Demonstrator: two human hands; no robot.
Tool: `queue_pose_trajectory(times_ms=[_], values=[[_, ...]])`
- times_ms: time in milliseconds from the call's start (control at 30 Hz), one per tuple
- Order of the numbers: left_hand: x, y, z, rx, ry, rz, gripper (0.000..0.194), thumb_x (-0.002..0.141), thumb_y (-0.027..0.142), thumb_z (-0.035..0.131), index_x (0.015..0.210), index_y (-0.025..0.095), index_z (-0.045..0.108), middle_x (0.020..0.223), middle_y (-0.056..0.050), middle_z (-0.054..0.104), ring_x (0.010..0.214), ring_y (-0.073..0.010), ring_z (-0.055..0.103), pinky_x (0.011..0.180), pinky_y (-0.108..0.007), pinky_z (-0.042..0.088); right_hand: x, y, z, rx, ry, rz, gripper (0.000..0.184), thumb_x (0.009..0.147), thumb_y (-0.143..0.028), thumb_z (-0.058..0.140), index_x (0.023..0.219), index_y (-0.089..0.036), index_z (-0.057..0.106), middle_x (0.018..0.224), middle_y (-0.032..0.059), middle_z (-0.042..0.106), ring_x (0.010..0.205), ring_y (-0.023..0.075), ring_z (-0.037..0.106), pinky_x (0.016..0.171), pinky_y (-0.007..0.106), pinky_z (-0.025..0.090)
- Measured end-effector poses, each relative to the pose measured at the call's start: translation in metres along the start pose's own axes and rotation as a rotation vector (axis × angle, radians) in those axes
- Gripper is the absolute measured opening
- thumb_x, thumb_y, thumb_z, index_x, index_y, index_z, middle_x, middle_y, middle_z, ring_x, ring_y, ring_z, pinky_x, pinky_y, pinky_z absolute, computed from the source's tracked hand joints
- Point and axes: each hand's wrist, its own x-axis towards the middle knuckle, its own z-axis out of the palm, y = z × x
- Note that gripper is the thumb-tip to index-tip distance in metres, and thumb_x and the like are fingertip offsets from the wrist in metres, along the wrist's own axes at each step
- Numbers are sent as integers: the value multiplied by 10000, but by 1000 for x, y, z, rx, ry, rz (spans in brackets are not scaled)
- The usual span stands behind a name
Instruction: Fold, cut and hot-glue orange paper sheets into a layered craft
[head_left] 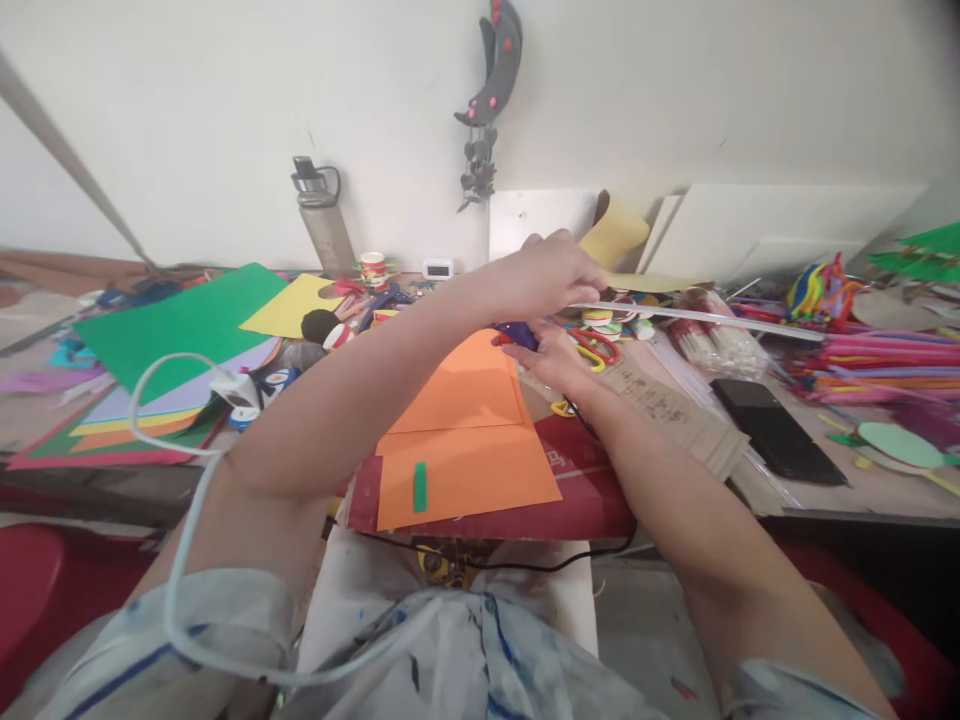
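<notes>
My left hand [551, 272] reaches across above my right and is closed around one end of a long translucent glue stick [705, 318], which points off to the right. Just below it, my right hand [555, 358] grips a blue glue gun [519, 335] with a red part; its body is partly hidden by the fingers. Whether stick and gun touch cannot be made out. Under the hands lies an orange sheet [465, 465] with a fold line across it, on a dark red board [585, 490]. A small green paper strip [420, 487] rests on the orange sheet near its front edge.
Coloured paper [187, 320] and a bottle [322, 215] stand or lie at left. Yellow-and-red scissors [596, 350] lie behind my right hand. On the right are brown cards [667, 415], a black phone [776, 430] and pipe cleaners [892, 360]. A white cable [187, 540] crosses my left arm.
</notes>
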Motion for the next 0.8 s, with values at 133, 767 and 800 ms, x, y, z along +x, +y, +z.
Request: queue_pose_trajectory(times_ms=[133, 767, 800], values=[[3, -5, -1, -82, -106, -44, 336, 873, 206, 612, 1115, 169, 841, 1006, -83, 799, 1040, -233, 702, 987, -367, 479, 0, 3, 1, 5, -33, -4, 354, 827, -392, 733, 1104, -174, 767, 1113, 115, 817, 952, 273, 734, 839, 408, 587], [-58, -19, 14, -357, 426, -184, 108, 952, 170, 716, 1036, 120, 761, 1097, -69, 733, 952, -137, 663, 853, -270, 470, 2, 21, 1, -48, 43, -63, 362, 846, -364, 721, 1161, -185, 738, 1022, 79, 787, 908, 243, 705, 859, 425, 589], [-71, -19, 14, -406, 411, -200, 49, 922, 128, 721, 963, 126, 748, 1005, -57, 727, 890, -130, 647, 828, -271, 472, 3, 23, 2, -62, 60, -57, 370, 848, -369, 723, 1172, -189, 733, 999, 75, 781, 897, 242, 701, 835, 419, 591]])
